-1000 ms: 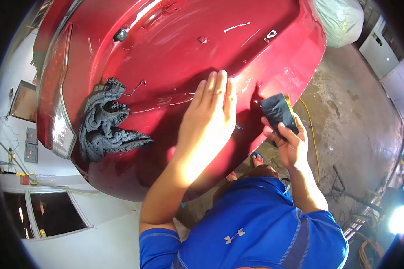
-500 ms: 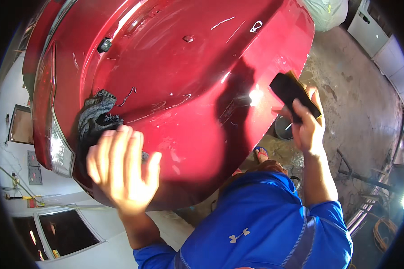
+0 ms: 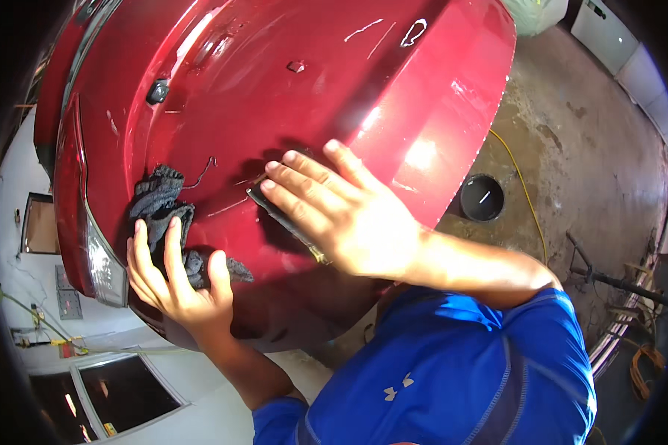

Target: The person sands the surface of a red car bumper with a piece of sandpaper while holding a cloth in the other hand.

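A red car body panel (image 3: 289, 111) spreads across the upper part of the head view. My right hand (image 3: 341, 204) lies over a black sanding block (image 3: 274, 215), with a yellowish edge of sheet showing under it, and presses it against the panel. The fingers stretch over the block's top and hide most of it. My left hand (image 3: 178, 289) has its fingers spread at a crumpled dark grey knit cloth or glove (image 3: 158, 191) lying on the panel. Part of the fabric is hidden behind those fingers; whether they touch it I cannot tell.
A dark bucket (image 3: 482, 198) stands on the wet concrete floor (image 3: 571, 163), beside a yellow hose or cord (image 3: 523, 174). A clear car lamp (image 3: 104, 256) is at the left. Metal bars (image 3: 616, 282) and an orange coiled cable (image 3: 648, 367) lie at the right.
My right hand has swung left from beyond the panel's right edge, bringing the sanding block down onto the red surface. My left hand has shifted slightly left and down by the dark fabric.
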{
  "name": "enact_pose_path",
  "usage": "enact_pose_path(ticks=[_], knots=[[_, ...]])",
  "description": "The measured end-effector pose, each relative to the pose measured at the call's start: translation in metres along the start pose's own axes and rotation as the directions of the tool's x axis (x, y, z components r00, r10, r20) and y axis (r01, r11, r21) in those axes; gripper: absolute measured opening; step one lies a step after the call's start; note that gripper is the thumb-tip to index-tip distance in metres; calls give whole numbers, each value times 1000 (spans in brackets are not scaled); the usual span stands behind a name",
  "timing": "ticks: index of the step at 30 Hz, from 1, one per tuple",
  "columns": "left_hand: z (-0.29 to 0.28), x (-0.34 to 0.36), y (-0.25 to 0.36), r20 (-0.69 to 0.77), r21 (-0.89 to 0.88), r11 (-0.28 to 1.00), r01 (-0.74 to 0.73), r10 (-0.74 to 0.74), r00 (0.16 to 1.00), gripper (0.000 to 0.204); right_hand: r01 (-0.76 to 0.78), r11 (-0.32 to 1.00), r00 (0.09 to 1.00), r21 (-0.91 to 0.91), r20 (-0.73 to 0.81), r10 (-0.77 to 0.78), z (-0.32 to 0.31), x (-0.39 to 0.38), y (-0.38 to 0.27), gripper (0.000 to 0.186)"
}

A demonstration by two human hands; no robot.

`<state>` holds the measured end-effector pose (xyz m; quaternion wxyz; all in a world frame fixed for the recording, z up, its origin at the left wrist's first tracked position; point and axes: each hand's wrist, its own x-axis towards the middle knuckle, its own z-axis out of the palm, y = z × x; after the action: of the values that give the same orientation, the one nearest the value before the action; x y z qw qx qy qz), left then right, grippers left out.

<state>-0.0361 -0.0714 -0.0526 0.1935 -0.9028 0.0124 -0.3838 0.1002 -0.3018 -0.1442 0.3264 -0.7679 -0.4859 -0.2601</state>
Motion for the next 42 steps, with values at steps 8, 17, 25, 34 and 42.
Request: enact_pose_path(ticks=[8,17,25,34,42], knots=[[-11,-1,5,46,83,993,78,-82,996,54,131,964,983,-232,158,-95,-52,7,48,58],[16,50,123,437,-140,990,-11,72,896,73,-710,-143,664,689,724,188,-87,-74,15,50],[34,39,143,186,-590,807,-20,160,969,33,-295,767,876,570,-159,455,-107,-14,81,47],[-8,-2,72,-163,-427,859,283,-381,910,27,-88,964,995,250,67,74,-28,9,-29,55],[-9,14,70,8,-155,972,176,-177,984,30,-244,670,945,701,17,326,-73,3,52,39]])
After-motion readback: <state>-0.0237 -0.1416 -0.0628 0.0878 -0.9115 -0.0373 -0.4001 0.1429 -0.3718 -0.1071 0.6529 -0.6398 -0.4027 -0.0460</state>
